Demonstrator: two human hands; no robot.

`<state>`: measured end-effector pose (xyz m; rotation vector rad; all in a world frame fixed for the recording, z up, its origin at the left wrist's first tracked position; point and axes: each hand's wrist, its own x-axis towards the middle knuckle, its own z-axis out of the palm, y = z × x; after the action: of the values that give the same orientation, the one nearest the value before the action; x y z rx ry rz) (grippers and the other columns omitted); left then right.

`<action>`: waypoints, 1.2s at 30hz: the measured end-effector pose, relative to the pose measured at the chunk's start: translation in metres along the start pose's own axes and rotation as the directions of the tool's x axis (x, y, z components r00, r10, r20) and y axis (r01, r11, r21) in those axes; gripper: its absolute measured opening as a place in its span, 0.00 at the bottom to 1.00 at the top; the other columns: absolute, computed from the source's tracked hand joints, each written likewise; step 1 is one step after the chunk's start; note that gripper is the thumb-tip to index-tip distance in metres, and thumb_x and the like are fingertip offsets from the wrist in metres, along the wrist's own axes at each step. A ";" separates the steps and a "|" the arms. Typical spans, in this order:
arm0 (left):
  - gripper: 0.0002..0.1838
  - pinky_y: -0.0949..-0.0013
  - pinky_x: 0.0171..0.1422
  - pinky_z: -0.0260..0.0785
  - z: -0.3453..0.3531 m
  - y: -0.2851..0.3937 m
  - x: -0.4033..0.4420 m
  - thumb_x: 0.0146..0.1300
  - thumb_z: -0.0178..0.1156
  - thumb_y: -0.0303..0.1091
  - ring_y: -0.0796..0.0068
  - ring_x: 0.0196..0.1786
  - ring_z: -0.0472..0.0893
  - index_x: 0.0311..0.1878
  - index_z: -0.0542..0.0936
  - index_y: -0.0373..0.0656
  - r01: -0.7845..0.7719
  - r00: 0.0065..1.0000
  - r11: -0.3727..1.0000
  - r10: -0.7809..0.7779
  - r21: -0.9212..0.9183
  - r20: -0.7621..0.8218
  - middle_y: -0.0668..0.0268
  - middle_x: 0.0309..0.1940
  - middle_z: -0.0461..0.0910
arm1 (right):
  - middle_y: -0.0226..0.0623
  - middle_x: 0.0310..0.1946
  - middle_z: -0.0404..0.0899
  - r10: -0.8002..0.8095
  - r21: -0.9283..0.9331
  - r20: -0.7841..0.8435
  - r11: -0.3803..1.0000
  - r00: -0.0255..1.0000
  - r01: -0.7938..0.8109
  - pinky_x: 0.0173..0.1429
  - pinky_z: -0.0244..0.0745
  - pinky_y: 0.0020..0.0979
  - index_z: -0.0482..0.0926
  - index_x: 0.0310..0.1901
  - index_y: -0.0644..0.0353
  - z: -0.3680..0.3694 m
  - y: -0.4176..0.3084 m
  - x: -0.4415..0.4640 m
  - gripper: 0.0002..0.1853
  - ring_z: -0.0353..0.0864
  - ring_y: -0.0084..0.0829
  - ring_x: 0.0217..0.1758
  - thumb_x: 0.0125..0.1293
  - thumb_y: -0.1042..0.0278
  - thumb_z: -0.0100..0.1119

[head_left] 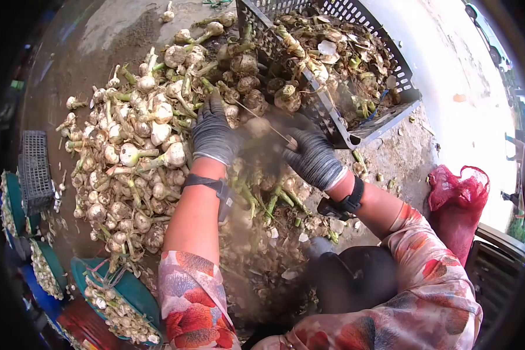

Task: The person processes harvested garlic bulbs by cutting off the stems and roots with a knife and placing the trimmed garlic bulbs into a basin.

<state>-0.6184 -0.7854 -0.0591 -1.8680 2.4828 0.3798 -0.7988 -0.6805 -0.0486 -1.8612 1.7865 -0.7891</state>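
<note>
My left hand, in a grey glove, reaches to the edge of a big heap of garlic bulbs with their stalks on. Its fingers stretch forward against the stalks; the thumb side is smeared. My right hand, also gloved, is closed beside the crate, fingers curled in; what it grips is too blurred to name. A thin, light string-like line runs from near the left fingertips to the right fingers. A blurred round bulb shows between the hands. Soil-covered garlic bulbs lie just ahead.
A black plastic crate, tilted, holds stalks and peelings. Cut stalks and skins litter the ground below my hands. A red mesh sack stands right. Green basins of garlic and a grey basket stand left.
</note>
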 end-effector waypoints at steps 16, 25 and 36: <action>0.21 0.60 0.66 0.66 0.049 -0.040 0.002 0.54 0.61 0.26 0.52 0.59 0.74 0.54 0.77 0.46 -0.214 0.977 0.790 0.182 -0.574 -0.113 0.54 0.57 0.74 | 0.43 0.47 0.78 0.150 0.740 0.188 0.628 0.971 -0.240 0.59 0.70 0.33 0.68 0.60 0.64 0.125 0.073 0.008 0.28 0.76 0.34 0.54 0.67 0.50 0.57; 0.27 0.60 0.70 0.61 0.026 -0.081 -0.146 0.55 0.62 0.25 0.55 0.66 0.68 0.61 0.72 0.42 -0.164 0.986 0.786 0.122 -0.596 -0.111 0.52 0.63 0.68 | 0.49 0.62 0.68 0.022 0.276 0.423 0.949 0.906 -0.152 0.65 0.67 0.40 0.76 0.56 0.59 0.043 -0.053 -0.046 0.27 0.73 0.48 0.60 0.65 0.45 0.55; 0.26 0.66 0.64 0.64 -0.024 -0.088 -0.329 0.66 0.57 0.30 0.68 0.58 0.72 0.66 0.65 0.39 0.058 0.917 0.613 -0.345 -0.788 -0.201 0.59 0.59 0.71 | 0.53 0.42 0.81 0.352 -0.113 0.172 0.935 0.920 -0.336 0.51 0.74 0.40 0.79 0.46 0.61 0.059 0.013 -0.018 0.22 0.79 0.52 0.47 0.57 0.52 0.65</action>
<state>-0.4372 -0.5022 -0.0015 -2.6821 2.4343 1.4359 -0.7688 -0.6674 -0.1027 -1.5439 1.9685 -0.3989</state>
